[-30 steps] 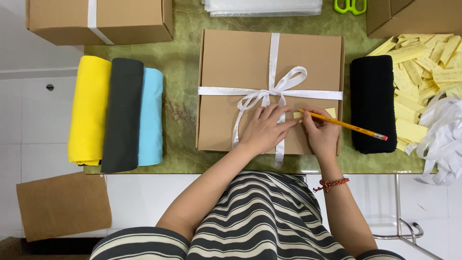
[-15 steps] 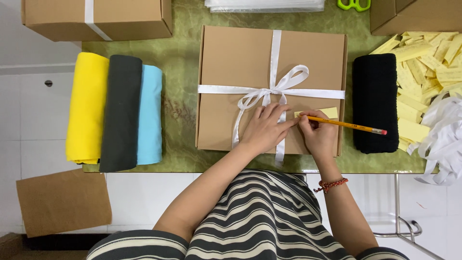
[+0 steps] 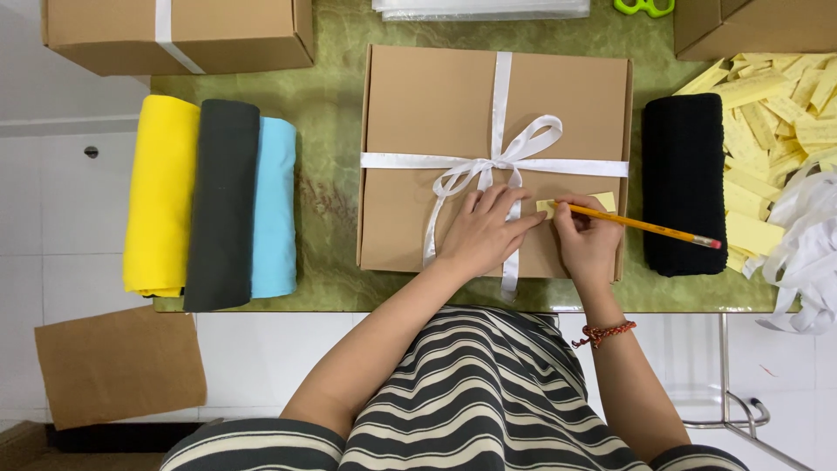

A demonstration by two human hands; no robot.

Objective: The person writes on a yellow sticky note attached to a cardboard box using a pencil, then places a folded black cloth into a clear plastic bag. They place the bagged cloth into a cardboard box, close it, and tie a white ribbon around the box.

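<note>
- Centrally, a flat brown gift box point(image 3: 436, 131) lies on the green counter point(image 3: 336, 96), tied with a white ribbon point(image 3: 501, 157) knotted in a bow near its middle.
- The left hand point(image 3: 484, 235) rests flat on the near part of the box lid, fingers point(image 3: 501, 202) spread narrowly over the ribbon tail, gripping nothing.
- The right hand point(image 3: 588, 244) has its fingers closed around a yellow pencil point(image 3: 645, 225), whose tip meets a small yellow note point(image 3: 602, 201) lying on the lid just right of the left fingertips.
- The pencil's eraser end points right, over a black folded cloth point(image 3: 684, 183) just beside the box.
- A red bracelet point(image 3: 606, 332) sits on the right wrist.
- Left of the box, apart from it, three rolled cloths lie side by side: yellow point(image 3: 161, 192), dark grey point(image 3: 222, 201), light blue point(image 3: 275, 205).
- At the far right, a heap of yellow paper slips point(image 3: 767, 105) and loose white ribbon point(image 3: 806, 244).
- Far left, a second taped carton point(image 3: 227, 35); green scissors handles point(image 3: 645, 7) at the far edge.
- A brown cardboard piece point(image 3: 118, 366) lies on the floor, near left.
</note>
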